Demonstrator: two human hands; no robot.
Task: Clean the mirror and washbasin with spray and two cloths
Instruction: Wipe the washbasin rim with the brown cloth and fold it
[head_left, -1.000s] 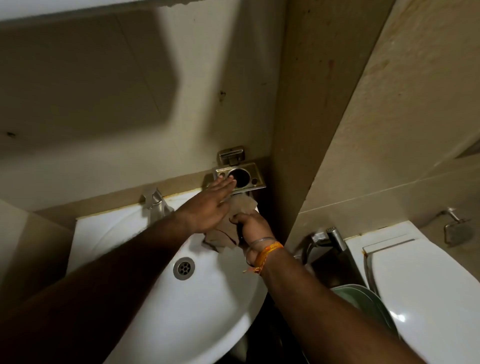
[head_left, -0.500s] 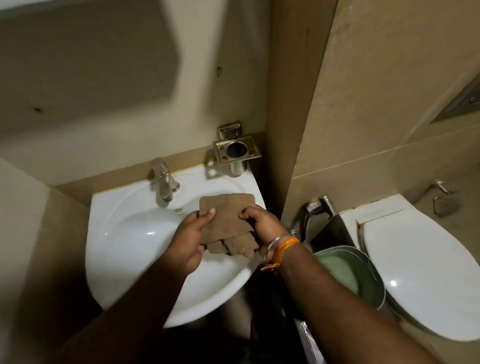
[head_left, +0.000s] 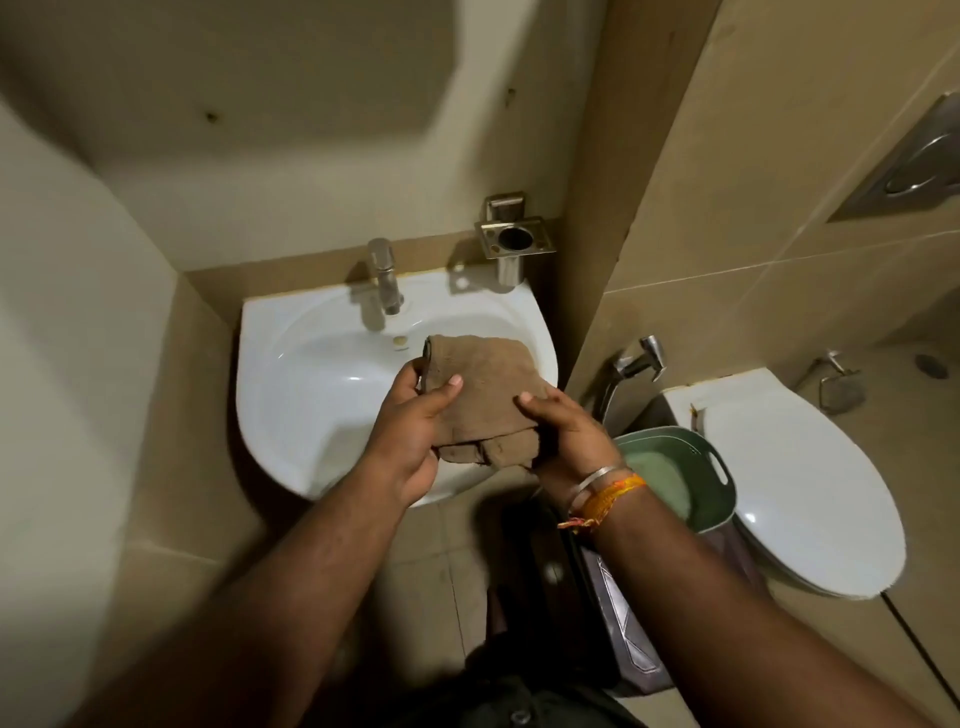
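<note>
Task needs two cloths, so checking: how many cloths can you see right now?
1. A brown cloth is held over the washbasin, gripped by the left hand and the right hand. It is folded, so a second could be hidden within; none elsewhere.

Beige tiled walls (head_left: 779, 156) close in a narrow bathroom corner, with a protruding column (head_left: 613, 156) splitting the back wall and a soft-edged shadow (head_left: 260, 67) falling across its upper left part. A steel holder (head_left: 514, 240) is fixed to the wall left of the column; right of it stand a white toilet (head_left: 800, 478) with its lid down, a chrome hand sprayer (head_left: 639, 361), a flush plate (head_left: 919, 161) and a green bucket (head_left: 675, 467). The floor (head_left: 431, 561) is beige tile, dimly lit.
</note>
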